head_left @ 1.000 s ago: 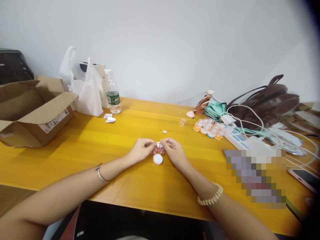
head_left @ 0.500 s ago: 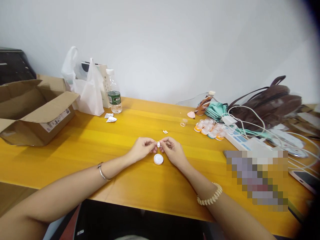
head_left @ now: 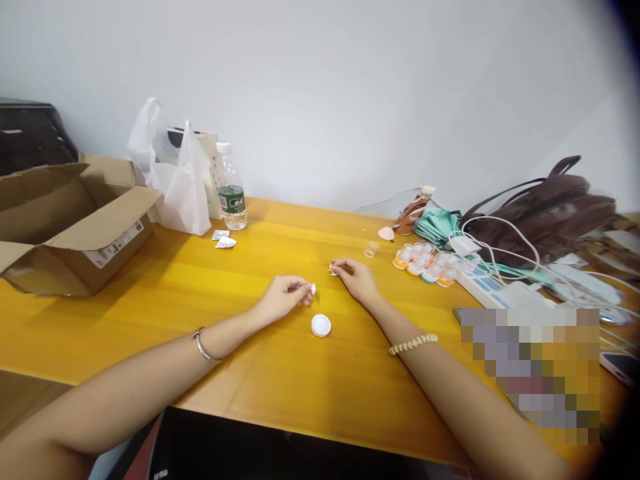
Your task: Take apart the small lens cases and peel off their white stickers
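Note:
My left hand (head_left: 283, 295) rests on the yellow table (head_left: 260, 373) with its fingers pinched on a tiny white piece (head_left: 313, 288). My right hand (head_left: 356, 276) lies farther back, its fingertips closed on a small white scrap (head_left: 332, 269) that sits on the table. A round white cap (head_left: 321, 325) lies on the wood between and just in front of the two hands. A metal bangle is on my left wrist and a bead bracelet on my right.
An open cardboard box (head_left: 65, 227) stands at the left, with white plastic bags (head_left: 175, 180) and a water bottle (head_left: 232, 197) behind. Small orange-and-clear pieces (head_left: 425, 263), a power strip (head_left: 493, 287) with cables, a teal cloth and a brown bag (head_left: 550, 210) crowd the right.
My hands were together holding one small piece above the cap. They have parted: the right hand has moved back and right to the scrap on the table, while the left stays pinched.

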Motion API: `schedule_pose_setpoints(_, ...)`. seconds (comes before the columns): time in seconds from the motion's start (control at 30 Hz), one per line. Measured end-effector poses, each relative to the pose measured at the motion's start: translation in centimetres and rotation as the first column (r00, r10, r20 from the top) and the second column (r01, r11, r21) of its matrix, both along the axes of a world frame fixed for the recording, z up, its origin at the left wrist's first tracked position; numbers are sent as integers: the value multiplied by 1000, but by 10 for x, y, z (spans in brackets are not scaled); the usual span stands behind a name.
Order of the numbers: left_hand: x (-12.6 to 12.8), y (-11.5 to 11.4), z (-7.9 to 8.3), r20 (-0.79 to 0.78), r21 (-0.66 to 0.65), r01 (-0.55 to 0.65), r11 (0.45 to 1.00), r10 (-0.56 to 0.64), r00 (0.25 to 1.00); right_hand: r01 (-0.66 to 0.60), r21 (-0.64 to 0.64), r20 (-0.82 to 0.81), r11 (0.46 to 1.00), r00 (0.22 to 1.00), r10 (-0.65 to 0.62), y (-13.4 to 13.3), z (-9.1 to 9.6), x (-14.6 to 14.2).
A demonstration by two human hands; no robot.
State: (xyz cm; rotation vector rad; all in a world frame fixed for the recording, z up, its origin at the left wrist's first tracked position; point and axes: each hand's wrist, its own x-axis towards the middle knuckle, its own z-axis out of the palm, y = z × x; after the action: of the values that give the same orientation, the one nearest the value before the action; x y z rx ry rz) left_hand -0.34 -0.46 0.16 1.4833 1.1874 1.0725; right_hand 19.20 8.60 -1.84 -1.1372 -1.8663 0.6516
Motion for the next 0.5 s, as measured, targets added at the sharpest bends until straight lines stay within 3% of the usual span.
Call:
schedule_pose_setpoints(0.17,-3,0,0,-26,-11,9,1000,-9,1000,-6,-32,1,999,1000,6,-5,-4,-1)
schedule_pose_setpoints(0.5,-4,-3,4,-20,-1,22,1000,-22,1000,-39,-40,80,998,996,42,-28,5,1)
